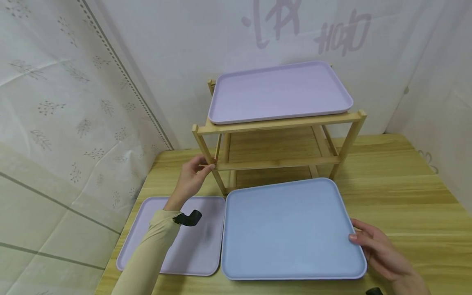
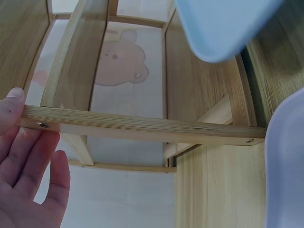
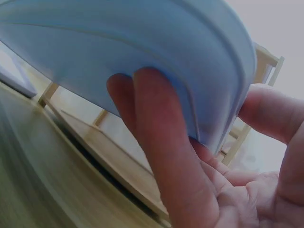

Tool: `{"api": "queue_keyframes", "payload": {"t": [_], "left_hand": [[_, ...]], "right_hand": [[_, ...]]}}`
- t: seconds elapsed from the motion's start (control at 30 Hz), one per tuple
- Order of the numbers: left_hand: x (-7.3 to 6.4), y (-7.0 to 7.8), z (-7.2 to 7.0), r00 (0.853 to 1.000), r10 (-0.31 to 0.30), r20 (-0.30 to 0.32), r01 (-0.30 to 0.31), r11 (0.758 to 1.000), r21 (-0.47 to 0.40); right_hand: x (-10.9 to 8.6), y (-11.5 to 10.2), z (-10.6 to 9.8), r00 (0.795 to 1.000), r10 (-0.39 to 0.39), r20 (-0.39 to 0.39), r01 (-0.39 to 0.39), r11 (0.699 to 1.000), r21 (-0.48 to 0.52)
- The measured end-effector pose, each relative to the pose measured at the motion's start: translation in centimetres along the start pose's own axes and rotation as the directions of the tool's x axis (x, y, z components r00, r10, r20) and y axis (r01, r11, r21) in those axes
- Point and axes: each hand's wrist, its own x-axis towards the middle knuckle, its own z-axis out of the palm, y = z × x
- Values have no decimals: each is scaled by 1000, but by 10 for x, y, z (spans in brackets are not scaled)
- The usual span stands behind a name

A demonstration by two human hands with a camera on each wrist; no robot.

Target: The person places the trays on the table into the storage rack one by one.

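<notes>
A light-blue rectangular tray (image 1: 291,229) is raised off the table in front of a wooden rack (image 1: 276,163). My right hand (image 1: 381,248) grips its right edge, thumb at the rim and fingers against the underside (image 3: 71,57). The left hand (image 1: 189,180) pinches the rack's front left post (image 2: 142,127) near the middle shelf, thumb on one side and fingers on the other. A lilac tray (image 1: 280,92) lies on the rack's top level. Another lilac tray (image 1: 200,246) rests on the table, partly hidden beneath my left forearm.
The rack stands towards the back of a wood-grain table (image 1: 413,196). Its middle shelf (image 1: 273,145) and lower shelf (image 1: 273,176) show bare wood. Pale printed curtains (image 1: 92,102) hang behind and at the left.
</notes>
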Motion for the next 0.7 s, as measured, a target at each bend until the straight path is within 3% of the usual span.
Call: {"api": "queue_keyframes", "payload": {"t": [0.7], "left_hand": [[0, -1, 0, 1000, 3, 7, -3, 1000, 2]], "right_hand": [[-7, -15, 8, 997, -55, 57, 49, 993, 103]]}}
